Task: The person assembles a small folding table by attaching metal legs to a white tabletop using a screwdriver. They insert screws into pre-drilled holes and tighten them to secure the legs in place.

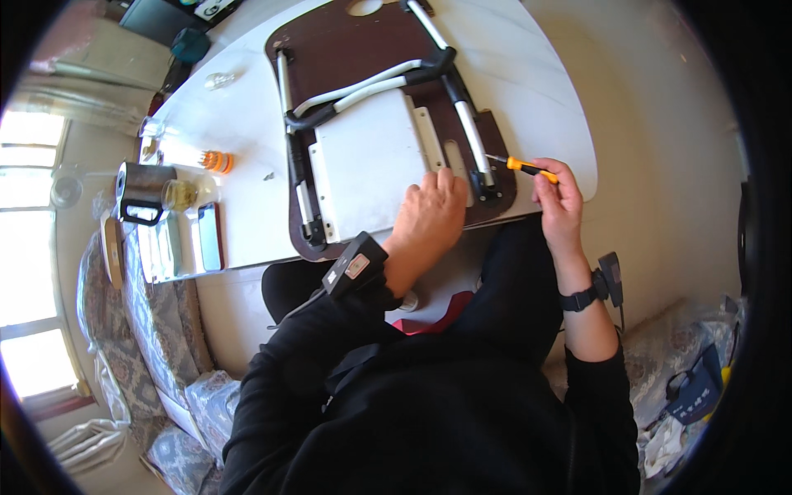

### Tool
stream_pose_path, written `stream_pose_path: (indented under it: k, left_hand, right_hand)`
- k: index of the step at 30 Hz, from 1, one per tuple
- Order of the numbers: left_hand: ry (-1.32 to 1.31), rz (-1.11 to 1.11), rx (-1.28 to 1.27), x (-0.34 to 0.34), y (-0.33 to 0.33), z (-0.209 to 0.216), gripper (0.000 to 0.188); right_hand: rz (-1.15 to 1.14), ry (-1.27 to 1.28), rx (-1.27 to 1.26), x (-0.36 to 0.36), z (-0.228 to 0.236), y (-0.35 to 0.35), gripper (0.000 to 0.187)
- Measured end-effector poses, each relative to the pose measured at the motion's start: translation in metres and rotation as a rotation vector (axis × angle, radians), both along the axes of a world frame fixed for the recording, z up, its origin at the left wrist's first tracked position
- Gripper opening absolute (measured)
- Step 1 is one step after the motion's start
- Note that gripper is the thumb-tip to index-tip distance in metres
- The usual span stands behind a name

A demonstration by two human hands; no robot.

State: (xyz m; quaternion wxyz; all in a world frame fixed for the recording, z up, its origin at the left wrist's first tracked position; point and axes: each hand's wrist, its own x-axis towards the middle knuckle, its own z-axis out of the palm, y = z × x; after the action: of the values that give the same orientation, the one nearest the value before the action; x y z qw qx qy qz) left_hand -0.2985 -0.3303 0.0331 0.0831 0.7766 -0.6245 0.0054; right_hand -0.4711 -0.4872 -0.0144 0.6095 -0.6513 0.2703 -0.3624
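A dark brown folding lap table [330, 41] lies underside up, with white tube legs [470, 136] folded over it and black joints. Set into its middle is a white drawer box [367, 169] with flanges along its sides. My left hand [431, 213] is closed, knuckles up, at the box's near right corner; whatever its fingertips hold is hidden. My right hand [561, 202] grips a yellow and black screwdriver [528, 167] between thumb and fingers. The screwdriver's shaft points left, its tip close to the right leg tube, above a black hinge [485, 185].
On the white table [247, 107] at left stand an orange bit holder [217, 161], a steel kettle [144, 191], a glass jar [178, 195], a phone [211, 237] and a clear bulb-shaped object [219, 80]. A patterned sofa [157, 313] is beyond at left. The table edge curves round at right.
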Motion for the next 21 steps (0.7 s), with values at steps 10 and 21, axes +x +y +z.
stream_pose_path:
  k: [10,21]
  left_hand:
    - [0.348,0.915,-0.485,0.237,0.148,-0.035,0.023]
    - [0.317,0.865,-0.57,0.257,0.184,-0.088,0.011]
  right_hand:
    - [0.017,0.057,-0.044,0.0,0.0,0.0,0.021]
    - [-0.026,0.124,0.009,-0.002,0.004,-0.001,0.024]
